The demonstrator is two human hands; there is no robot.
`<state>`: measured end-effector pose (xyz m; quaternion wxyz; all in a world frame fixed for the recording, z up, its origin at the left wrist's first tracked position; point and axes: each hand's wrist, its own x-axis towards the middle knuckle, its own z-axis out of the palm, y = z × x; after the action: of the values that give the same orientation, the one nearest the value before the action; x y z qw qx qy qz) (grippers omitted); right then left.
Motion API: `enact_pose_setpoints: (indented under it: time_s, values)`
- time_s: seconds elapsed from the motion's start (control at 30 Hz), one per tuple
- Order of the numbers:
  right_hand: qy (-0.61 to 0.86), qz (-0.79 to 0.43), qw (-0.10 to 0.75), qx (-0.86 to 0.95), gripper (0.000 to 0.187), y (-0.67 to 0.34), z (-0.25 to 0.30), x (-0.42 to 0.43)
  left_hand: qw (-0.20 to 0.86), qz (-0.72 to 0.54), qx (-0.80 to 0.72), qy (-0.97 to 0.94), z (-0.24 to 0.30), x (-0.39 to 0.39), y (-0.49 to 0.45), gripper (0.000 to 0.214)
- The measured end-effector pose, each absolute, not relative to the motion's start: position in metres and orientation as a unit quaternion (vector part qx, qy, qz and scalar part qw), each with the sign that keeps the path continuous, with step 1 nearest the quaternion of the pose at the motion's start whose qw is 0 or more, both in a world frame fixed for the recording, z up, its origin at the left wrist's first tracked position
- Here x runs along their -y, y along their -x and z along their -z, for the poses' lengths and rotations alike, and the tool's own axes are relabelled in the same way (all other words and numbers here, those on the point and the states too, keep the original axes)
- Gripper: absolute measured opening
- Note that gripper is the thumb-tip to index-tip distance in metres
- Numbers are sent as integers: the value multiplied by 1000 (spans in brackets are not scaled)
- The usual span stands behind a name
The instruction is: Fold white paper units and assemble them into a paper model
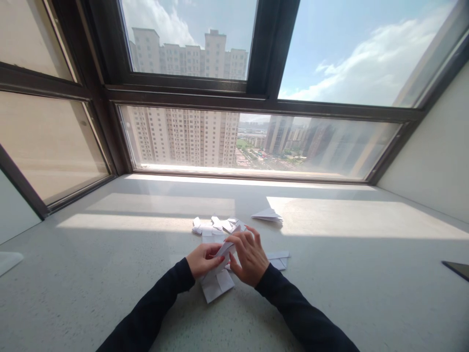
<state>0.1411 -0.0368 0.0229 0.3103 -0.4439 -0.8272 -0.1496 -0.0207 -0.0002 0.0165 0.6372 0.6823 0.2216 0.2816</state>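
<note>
Both hands meet over a wide stone window sill [330,274]. My left hand [202,259] and my right hand [249,256] both pinch a folded white paper piece [224,251] held just above the sill. Fingers of each hand are curled round its edges. Under the hands lies another folded white paper [217,286], flat on the sill. Dark sleeves cover both forearms.
Several small folded white paper pieces [212,226] lie just beyond the hands. A flat folded paper stack [267,214] sits farther back, and more paper [279,259] lies right of my right hand. A dark flat object [457,269] is at the right edge; the window frame [242,100] rises behind.
</note>
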Motion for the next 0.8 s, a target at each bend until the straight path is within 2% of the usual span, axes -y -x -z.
enact_pose_setpoints:
  time_s: [0.13,0.27,0.43,0.53,0.63,0.8]
  values:
    - [426,176,306,833,41,-144,-27,36,560,-286,-236,-740,-11,-3,22,38]
    - [439,154,285,838,17,-150,-24,29,434,-308,-308,-789,-6,-6,23,30]
    - [550,128,381,732,11,-168,-20,20,392,-429,-379,-720,-9,-8,25,38]
    - [566,112,440,688,12,-175,-19,17,275,-468,-410,-733,-9,-8,26,30]
    - [568,112,448,681,13,-179,-18,15,166,-413,-348,-825,-4,-4,24,21]
    - [567,119,450,680,15,-187,-17,11,79,-244,-300,-919,5,3,18,39]
